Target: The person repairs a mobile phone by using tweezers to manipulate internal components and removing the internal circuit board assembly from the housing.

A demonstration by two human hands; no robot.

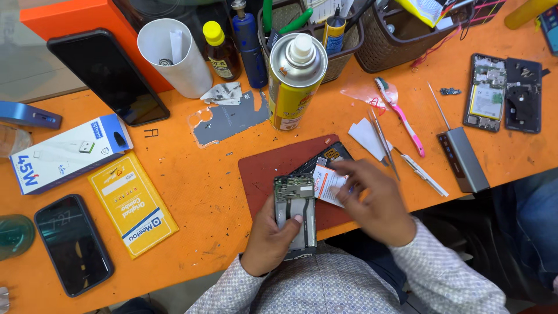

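Holding: left hand (268, 235) clasps an opened phone (295, 216) at the table's near edge, back cover off, innards facing up, thumb lying across its lower half.
Right hand: right hand (372, 200) sits just beside the phone's upper right, fingers curled around a small white battery pack (329, 185) with a red-printed label; the pinch itself is partly hidden by the knuckles.
Phone position: over the near end of a dark red work mat (273, 168), overhanging the orange table (203, 192) edge toward the body.
Under the pack: a dark flat part (334, 156) lies on the mat, touching the pack's far end; what it is, cannot tell.
Step judged: handling the battery pack beside the open chassis.
Doing it well: keep the chassis steady and level in the left hand, move the pack flat rather than bent, mind any flex cable at its edge, grip by the sides.
Nearby tools: tweezers (382, 142) and a pink toothbrush (404, 119) lie right of the mat, within easy reach.
Also near: yellow spray can (293, 81) stands upright behind the mat, close enough to knock.
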